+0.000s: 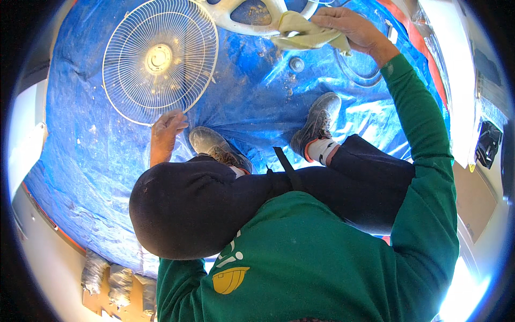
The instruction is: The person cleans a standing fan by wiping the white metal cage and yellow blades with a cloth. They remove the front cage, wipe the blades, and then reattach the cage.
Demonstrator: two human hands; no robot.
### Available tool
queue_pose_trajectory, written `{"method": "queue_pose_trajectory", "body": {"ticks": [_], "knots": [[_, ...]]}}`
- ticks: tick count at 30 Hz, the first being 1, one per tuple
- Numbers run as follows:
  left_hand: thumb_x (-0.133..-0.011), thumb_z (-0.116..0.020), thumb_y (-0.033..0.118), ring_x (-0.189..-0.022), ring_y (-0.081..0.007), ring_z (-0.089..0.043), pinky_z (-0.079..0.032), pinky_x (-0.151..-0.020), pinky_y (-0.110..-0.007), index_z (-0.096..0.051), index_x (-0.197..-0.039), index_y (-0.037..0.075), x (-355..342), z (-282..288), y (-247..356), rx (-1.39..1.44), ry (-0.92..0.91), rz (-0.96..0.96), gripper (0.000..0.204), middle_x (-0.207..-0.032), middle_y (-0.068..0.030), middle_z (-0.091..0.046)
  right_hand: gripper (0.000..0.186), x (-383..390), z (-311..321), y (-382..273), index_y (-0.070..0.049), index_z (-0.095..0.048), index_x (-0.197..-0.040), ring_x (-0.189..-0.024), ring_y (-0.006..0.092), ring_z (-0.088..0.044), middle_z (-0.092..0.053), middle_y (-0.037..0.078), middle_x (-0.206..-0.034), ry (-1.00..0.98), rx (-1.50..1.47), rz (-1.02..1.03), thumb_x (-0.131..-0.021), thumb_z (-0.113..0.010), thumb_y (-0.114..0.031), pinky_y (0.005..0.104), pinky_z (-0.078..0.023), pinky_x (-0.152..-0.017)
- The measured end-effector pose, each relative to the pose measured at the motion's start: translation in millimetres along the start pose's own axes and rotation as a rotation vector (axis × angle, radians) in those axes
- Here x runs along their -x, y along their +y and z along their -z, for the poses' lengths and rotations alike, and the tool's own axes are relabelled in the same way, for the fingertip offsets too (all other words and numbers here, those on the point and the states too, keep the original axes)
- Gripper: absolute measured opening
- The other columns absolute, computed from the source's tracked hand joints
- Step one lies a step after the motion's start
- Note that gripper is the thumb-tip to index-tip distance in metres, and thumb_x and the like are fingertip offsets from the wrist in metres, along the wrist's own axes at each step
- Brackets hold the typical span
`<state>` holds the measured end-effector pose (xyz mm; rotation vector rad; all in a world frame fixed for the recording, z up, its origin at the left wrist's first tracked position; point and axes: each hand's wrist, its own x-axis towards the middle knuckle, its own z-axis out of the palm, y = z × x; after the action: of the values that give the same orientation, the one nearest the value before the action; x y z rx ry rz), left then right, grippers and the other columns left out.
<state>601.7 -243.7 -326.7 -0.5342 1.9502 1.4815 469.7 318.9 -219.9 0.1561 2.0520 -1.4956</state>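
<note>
A round white wire fan grille (129, 53) with a dusty centre disc lies in the upper left of the head view. At its lower rim, my left hand (169, 131) is closed, with bent fingers gripping the edge. Over at the upper right, my right hand (354, 32) grasps a crumpled pale yellow cloth (300, 35), whose folds hang from the fingers. Just beyond the cloth is a white plastic part with wide openings (230, 16), dusty and cut off by the top of the picture.
A dusty blue tarp (236, 102) covers the floor. On it lie a small round grey cap (296, 65) and a thin grey ring (354, 78). My shoes (319, 121) stand between my hands. Wrapped bundles (120, 284) sit at the lower left, and a black object (488, 144) at the far right.
</note>
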Motion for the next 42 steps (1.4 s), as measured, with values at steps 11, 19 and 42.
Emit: {"method": "queue_pose_trajectory", "body": {"ticks": [11, 19, 42], "knots": [[-0.108, -0.075, 0.032, -0.102, -0.0190, -0.076, -0.059, -0.096, -0.035, -0.072, -0.138, -0.002, -2, -22, 11, -0.084, -0.118, 0.018, 0.046, -0.118, -0.0103, -0.079, 0.068, -19, -85, 124, 0.001, -0.063, -0.137, -0.111, 0.0473, -0.075, -0.078, 0.027, -0.115, -0.075, 1.091, -0.172, -0.097, -0.078, -0.052, 0.0586, -0.059, -0.095], [-0.106, -0.077, 0.033, -0.104, -0.0215, -0.077, -0.060, -0.093, -0.035, -0.072, -0.138, -0.004, 12, 2, 11, -0.124, -0.068, 0.037, 0.049, -0.118, -0.0145, -0.080, 0.049, -39, -98, 168, 0.002, -0.056, -0.135, -0.100, 0.0530, -0.075, -0.076, 0.030, -0.104, -0.024, 1.053, -0.080, -0.102, -0.069, -0.031, 0.0637, -0.058, -0.087], [-0.117, -0.056, 0.048, -0.124, -0.0381, -0.074, -0.060, -0.110, -0.053, -0.055, -0.157, -0.001, -50, -54, 172, 0.494, -0.544, -0.007, 0.063, -0.142, -0.0225, -0.071, 0.047, -67, -127, -38, 0.001, -0.070, -0.144, -0.114, 0.0239, -0.075, -0.077, 0.014, -0.126, -0.369, -0.197, 0.262, -0.107, -0.075, -0.027, 0.0376, -0.061, -0.103]]}}
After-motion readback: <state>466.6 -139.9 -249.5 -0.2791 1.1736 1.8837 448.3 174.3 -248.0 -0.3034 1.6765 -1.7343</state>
